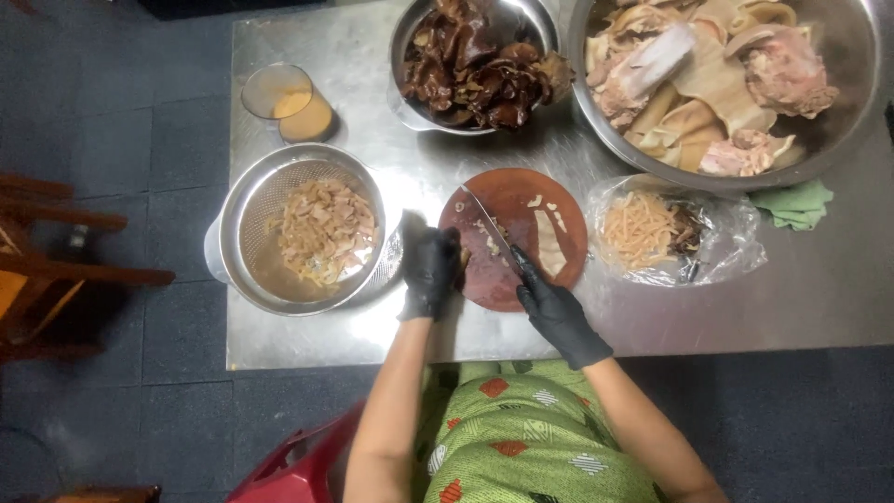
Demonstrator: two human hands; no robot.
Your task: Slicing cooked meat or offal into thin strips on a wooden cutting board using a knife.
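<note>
Your right hand (pixel 559 312), in a black glove, is closed around the handle of a knife (pixel 491 228) whose blade slants up and to the left across the round dark-red cutting board (pixel 568 200). Your left hand (pixel 430 270), gloved too, rests curled at the board's left edge on the pale pieces under the blade; you cannot tell how firmly it holds them. A pale strip of meat (pixel 548 244) lies on the board just right of the knife. Beside the board on the right sits a clear plastic bag (pixel 736 237) of yellowish shreds; on the left a metal colander (pixel 244 210) holds chopped pieces. A green cloth (pixel 796 205) lies by the large bowl (pixel 843 84).
</note>
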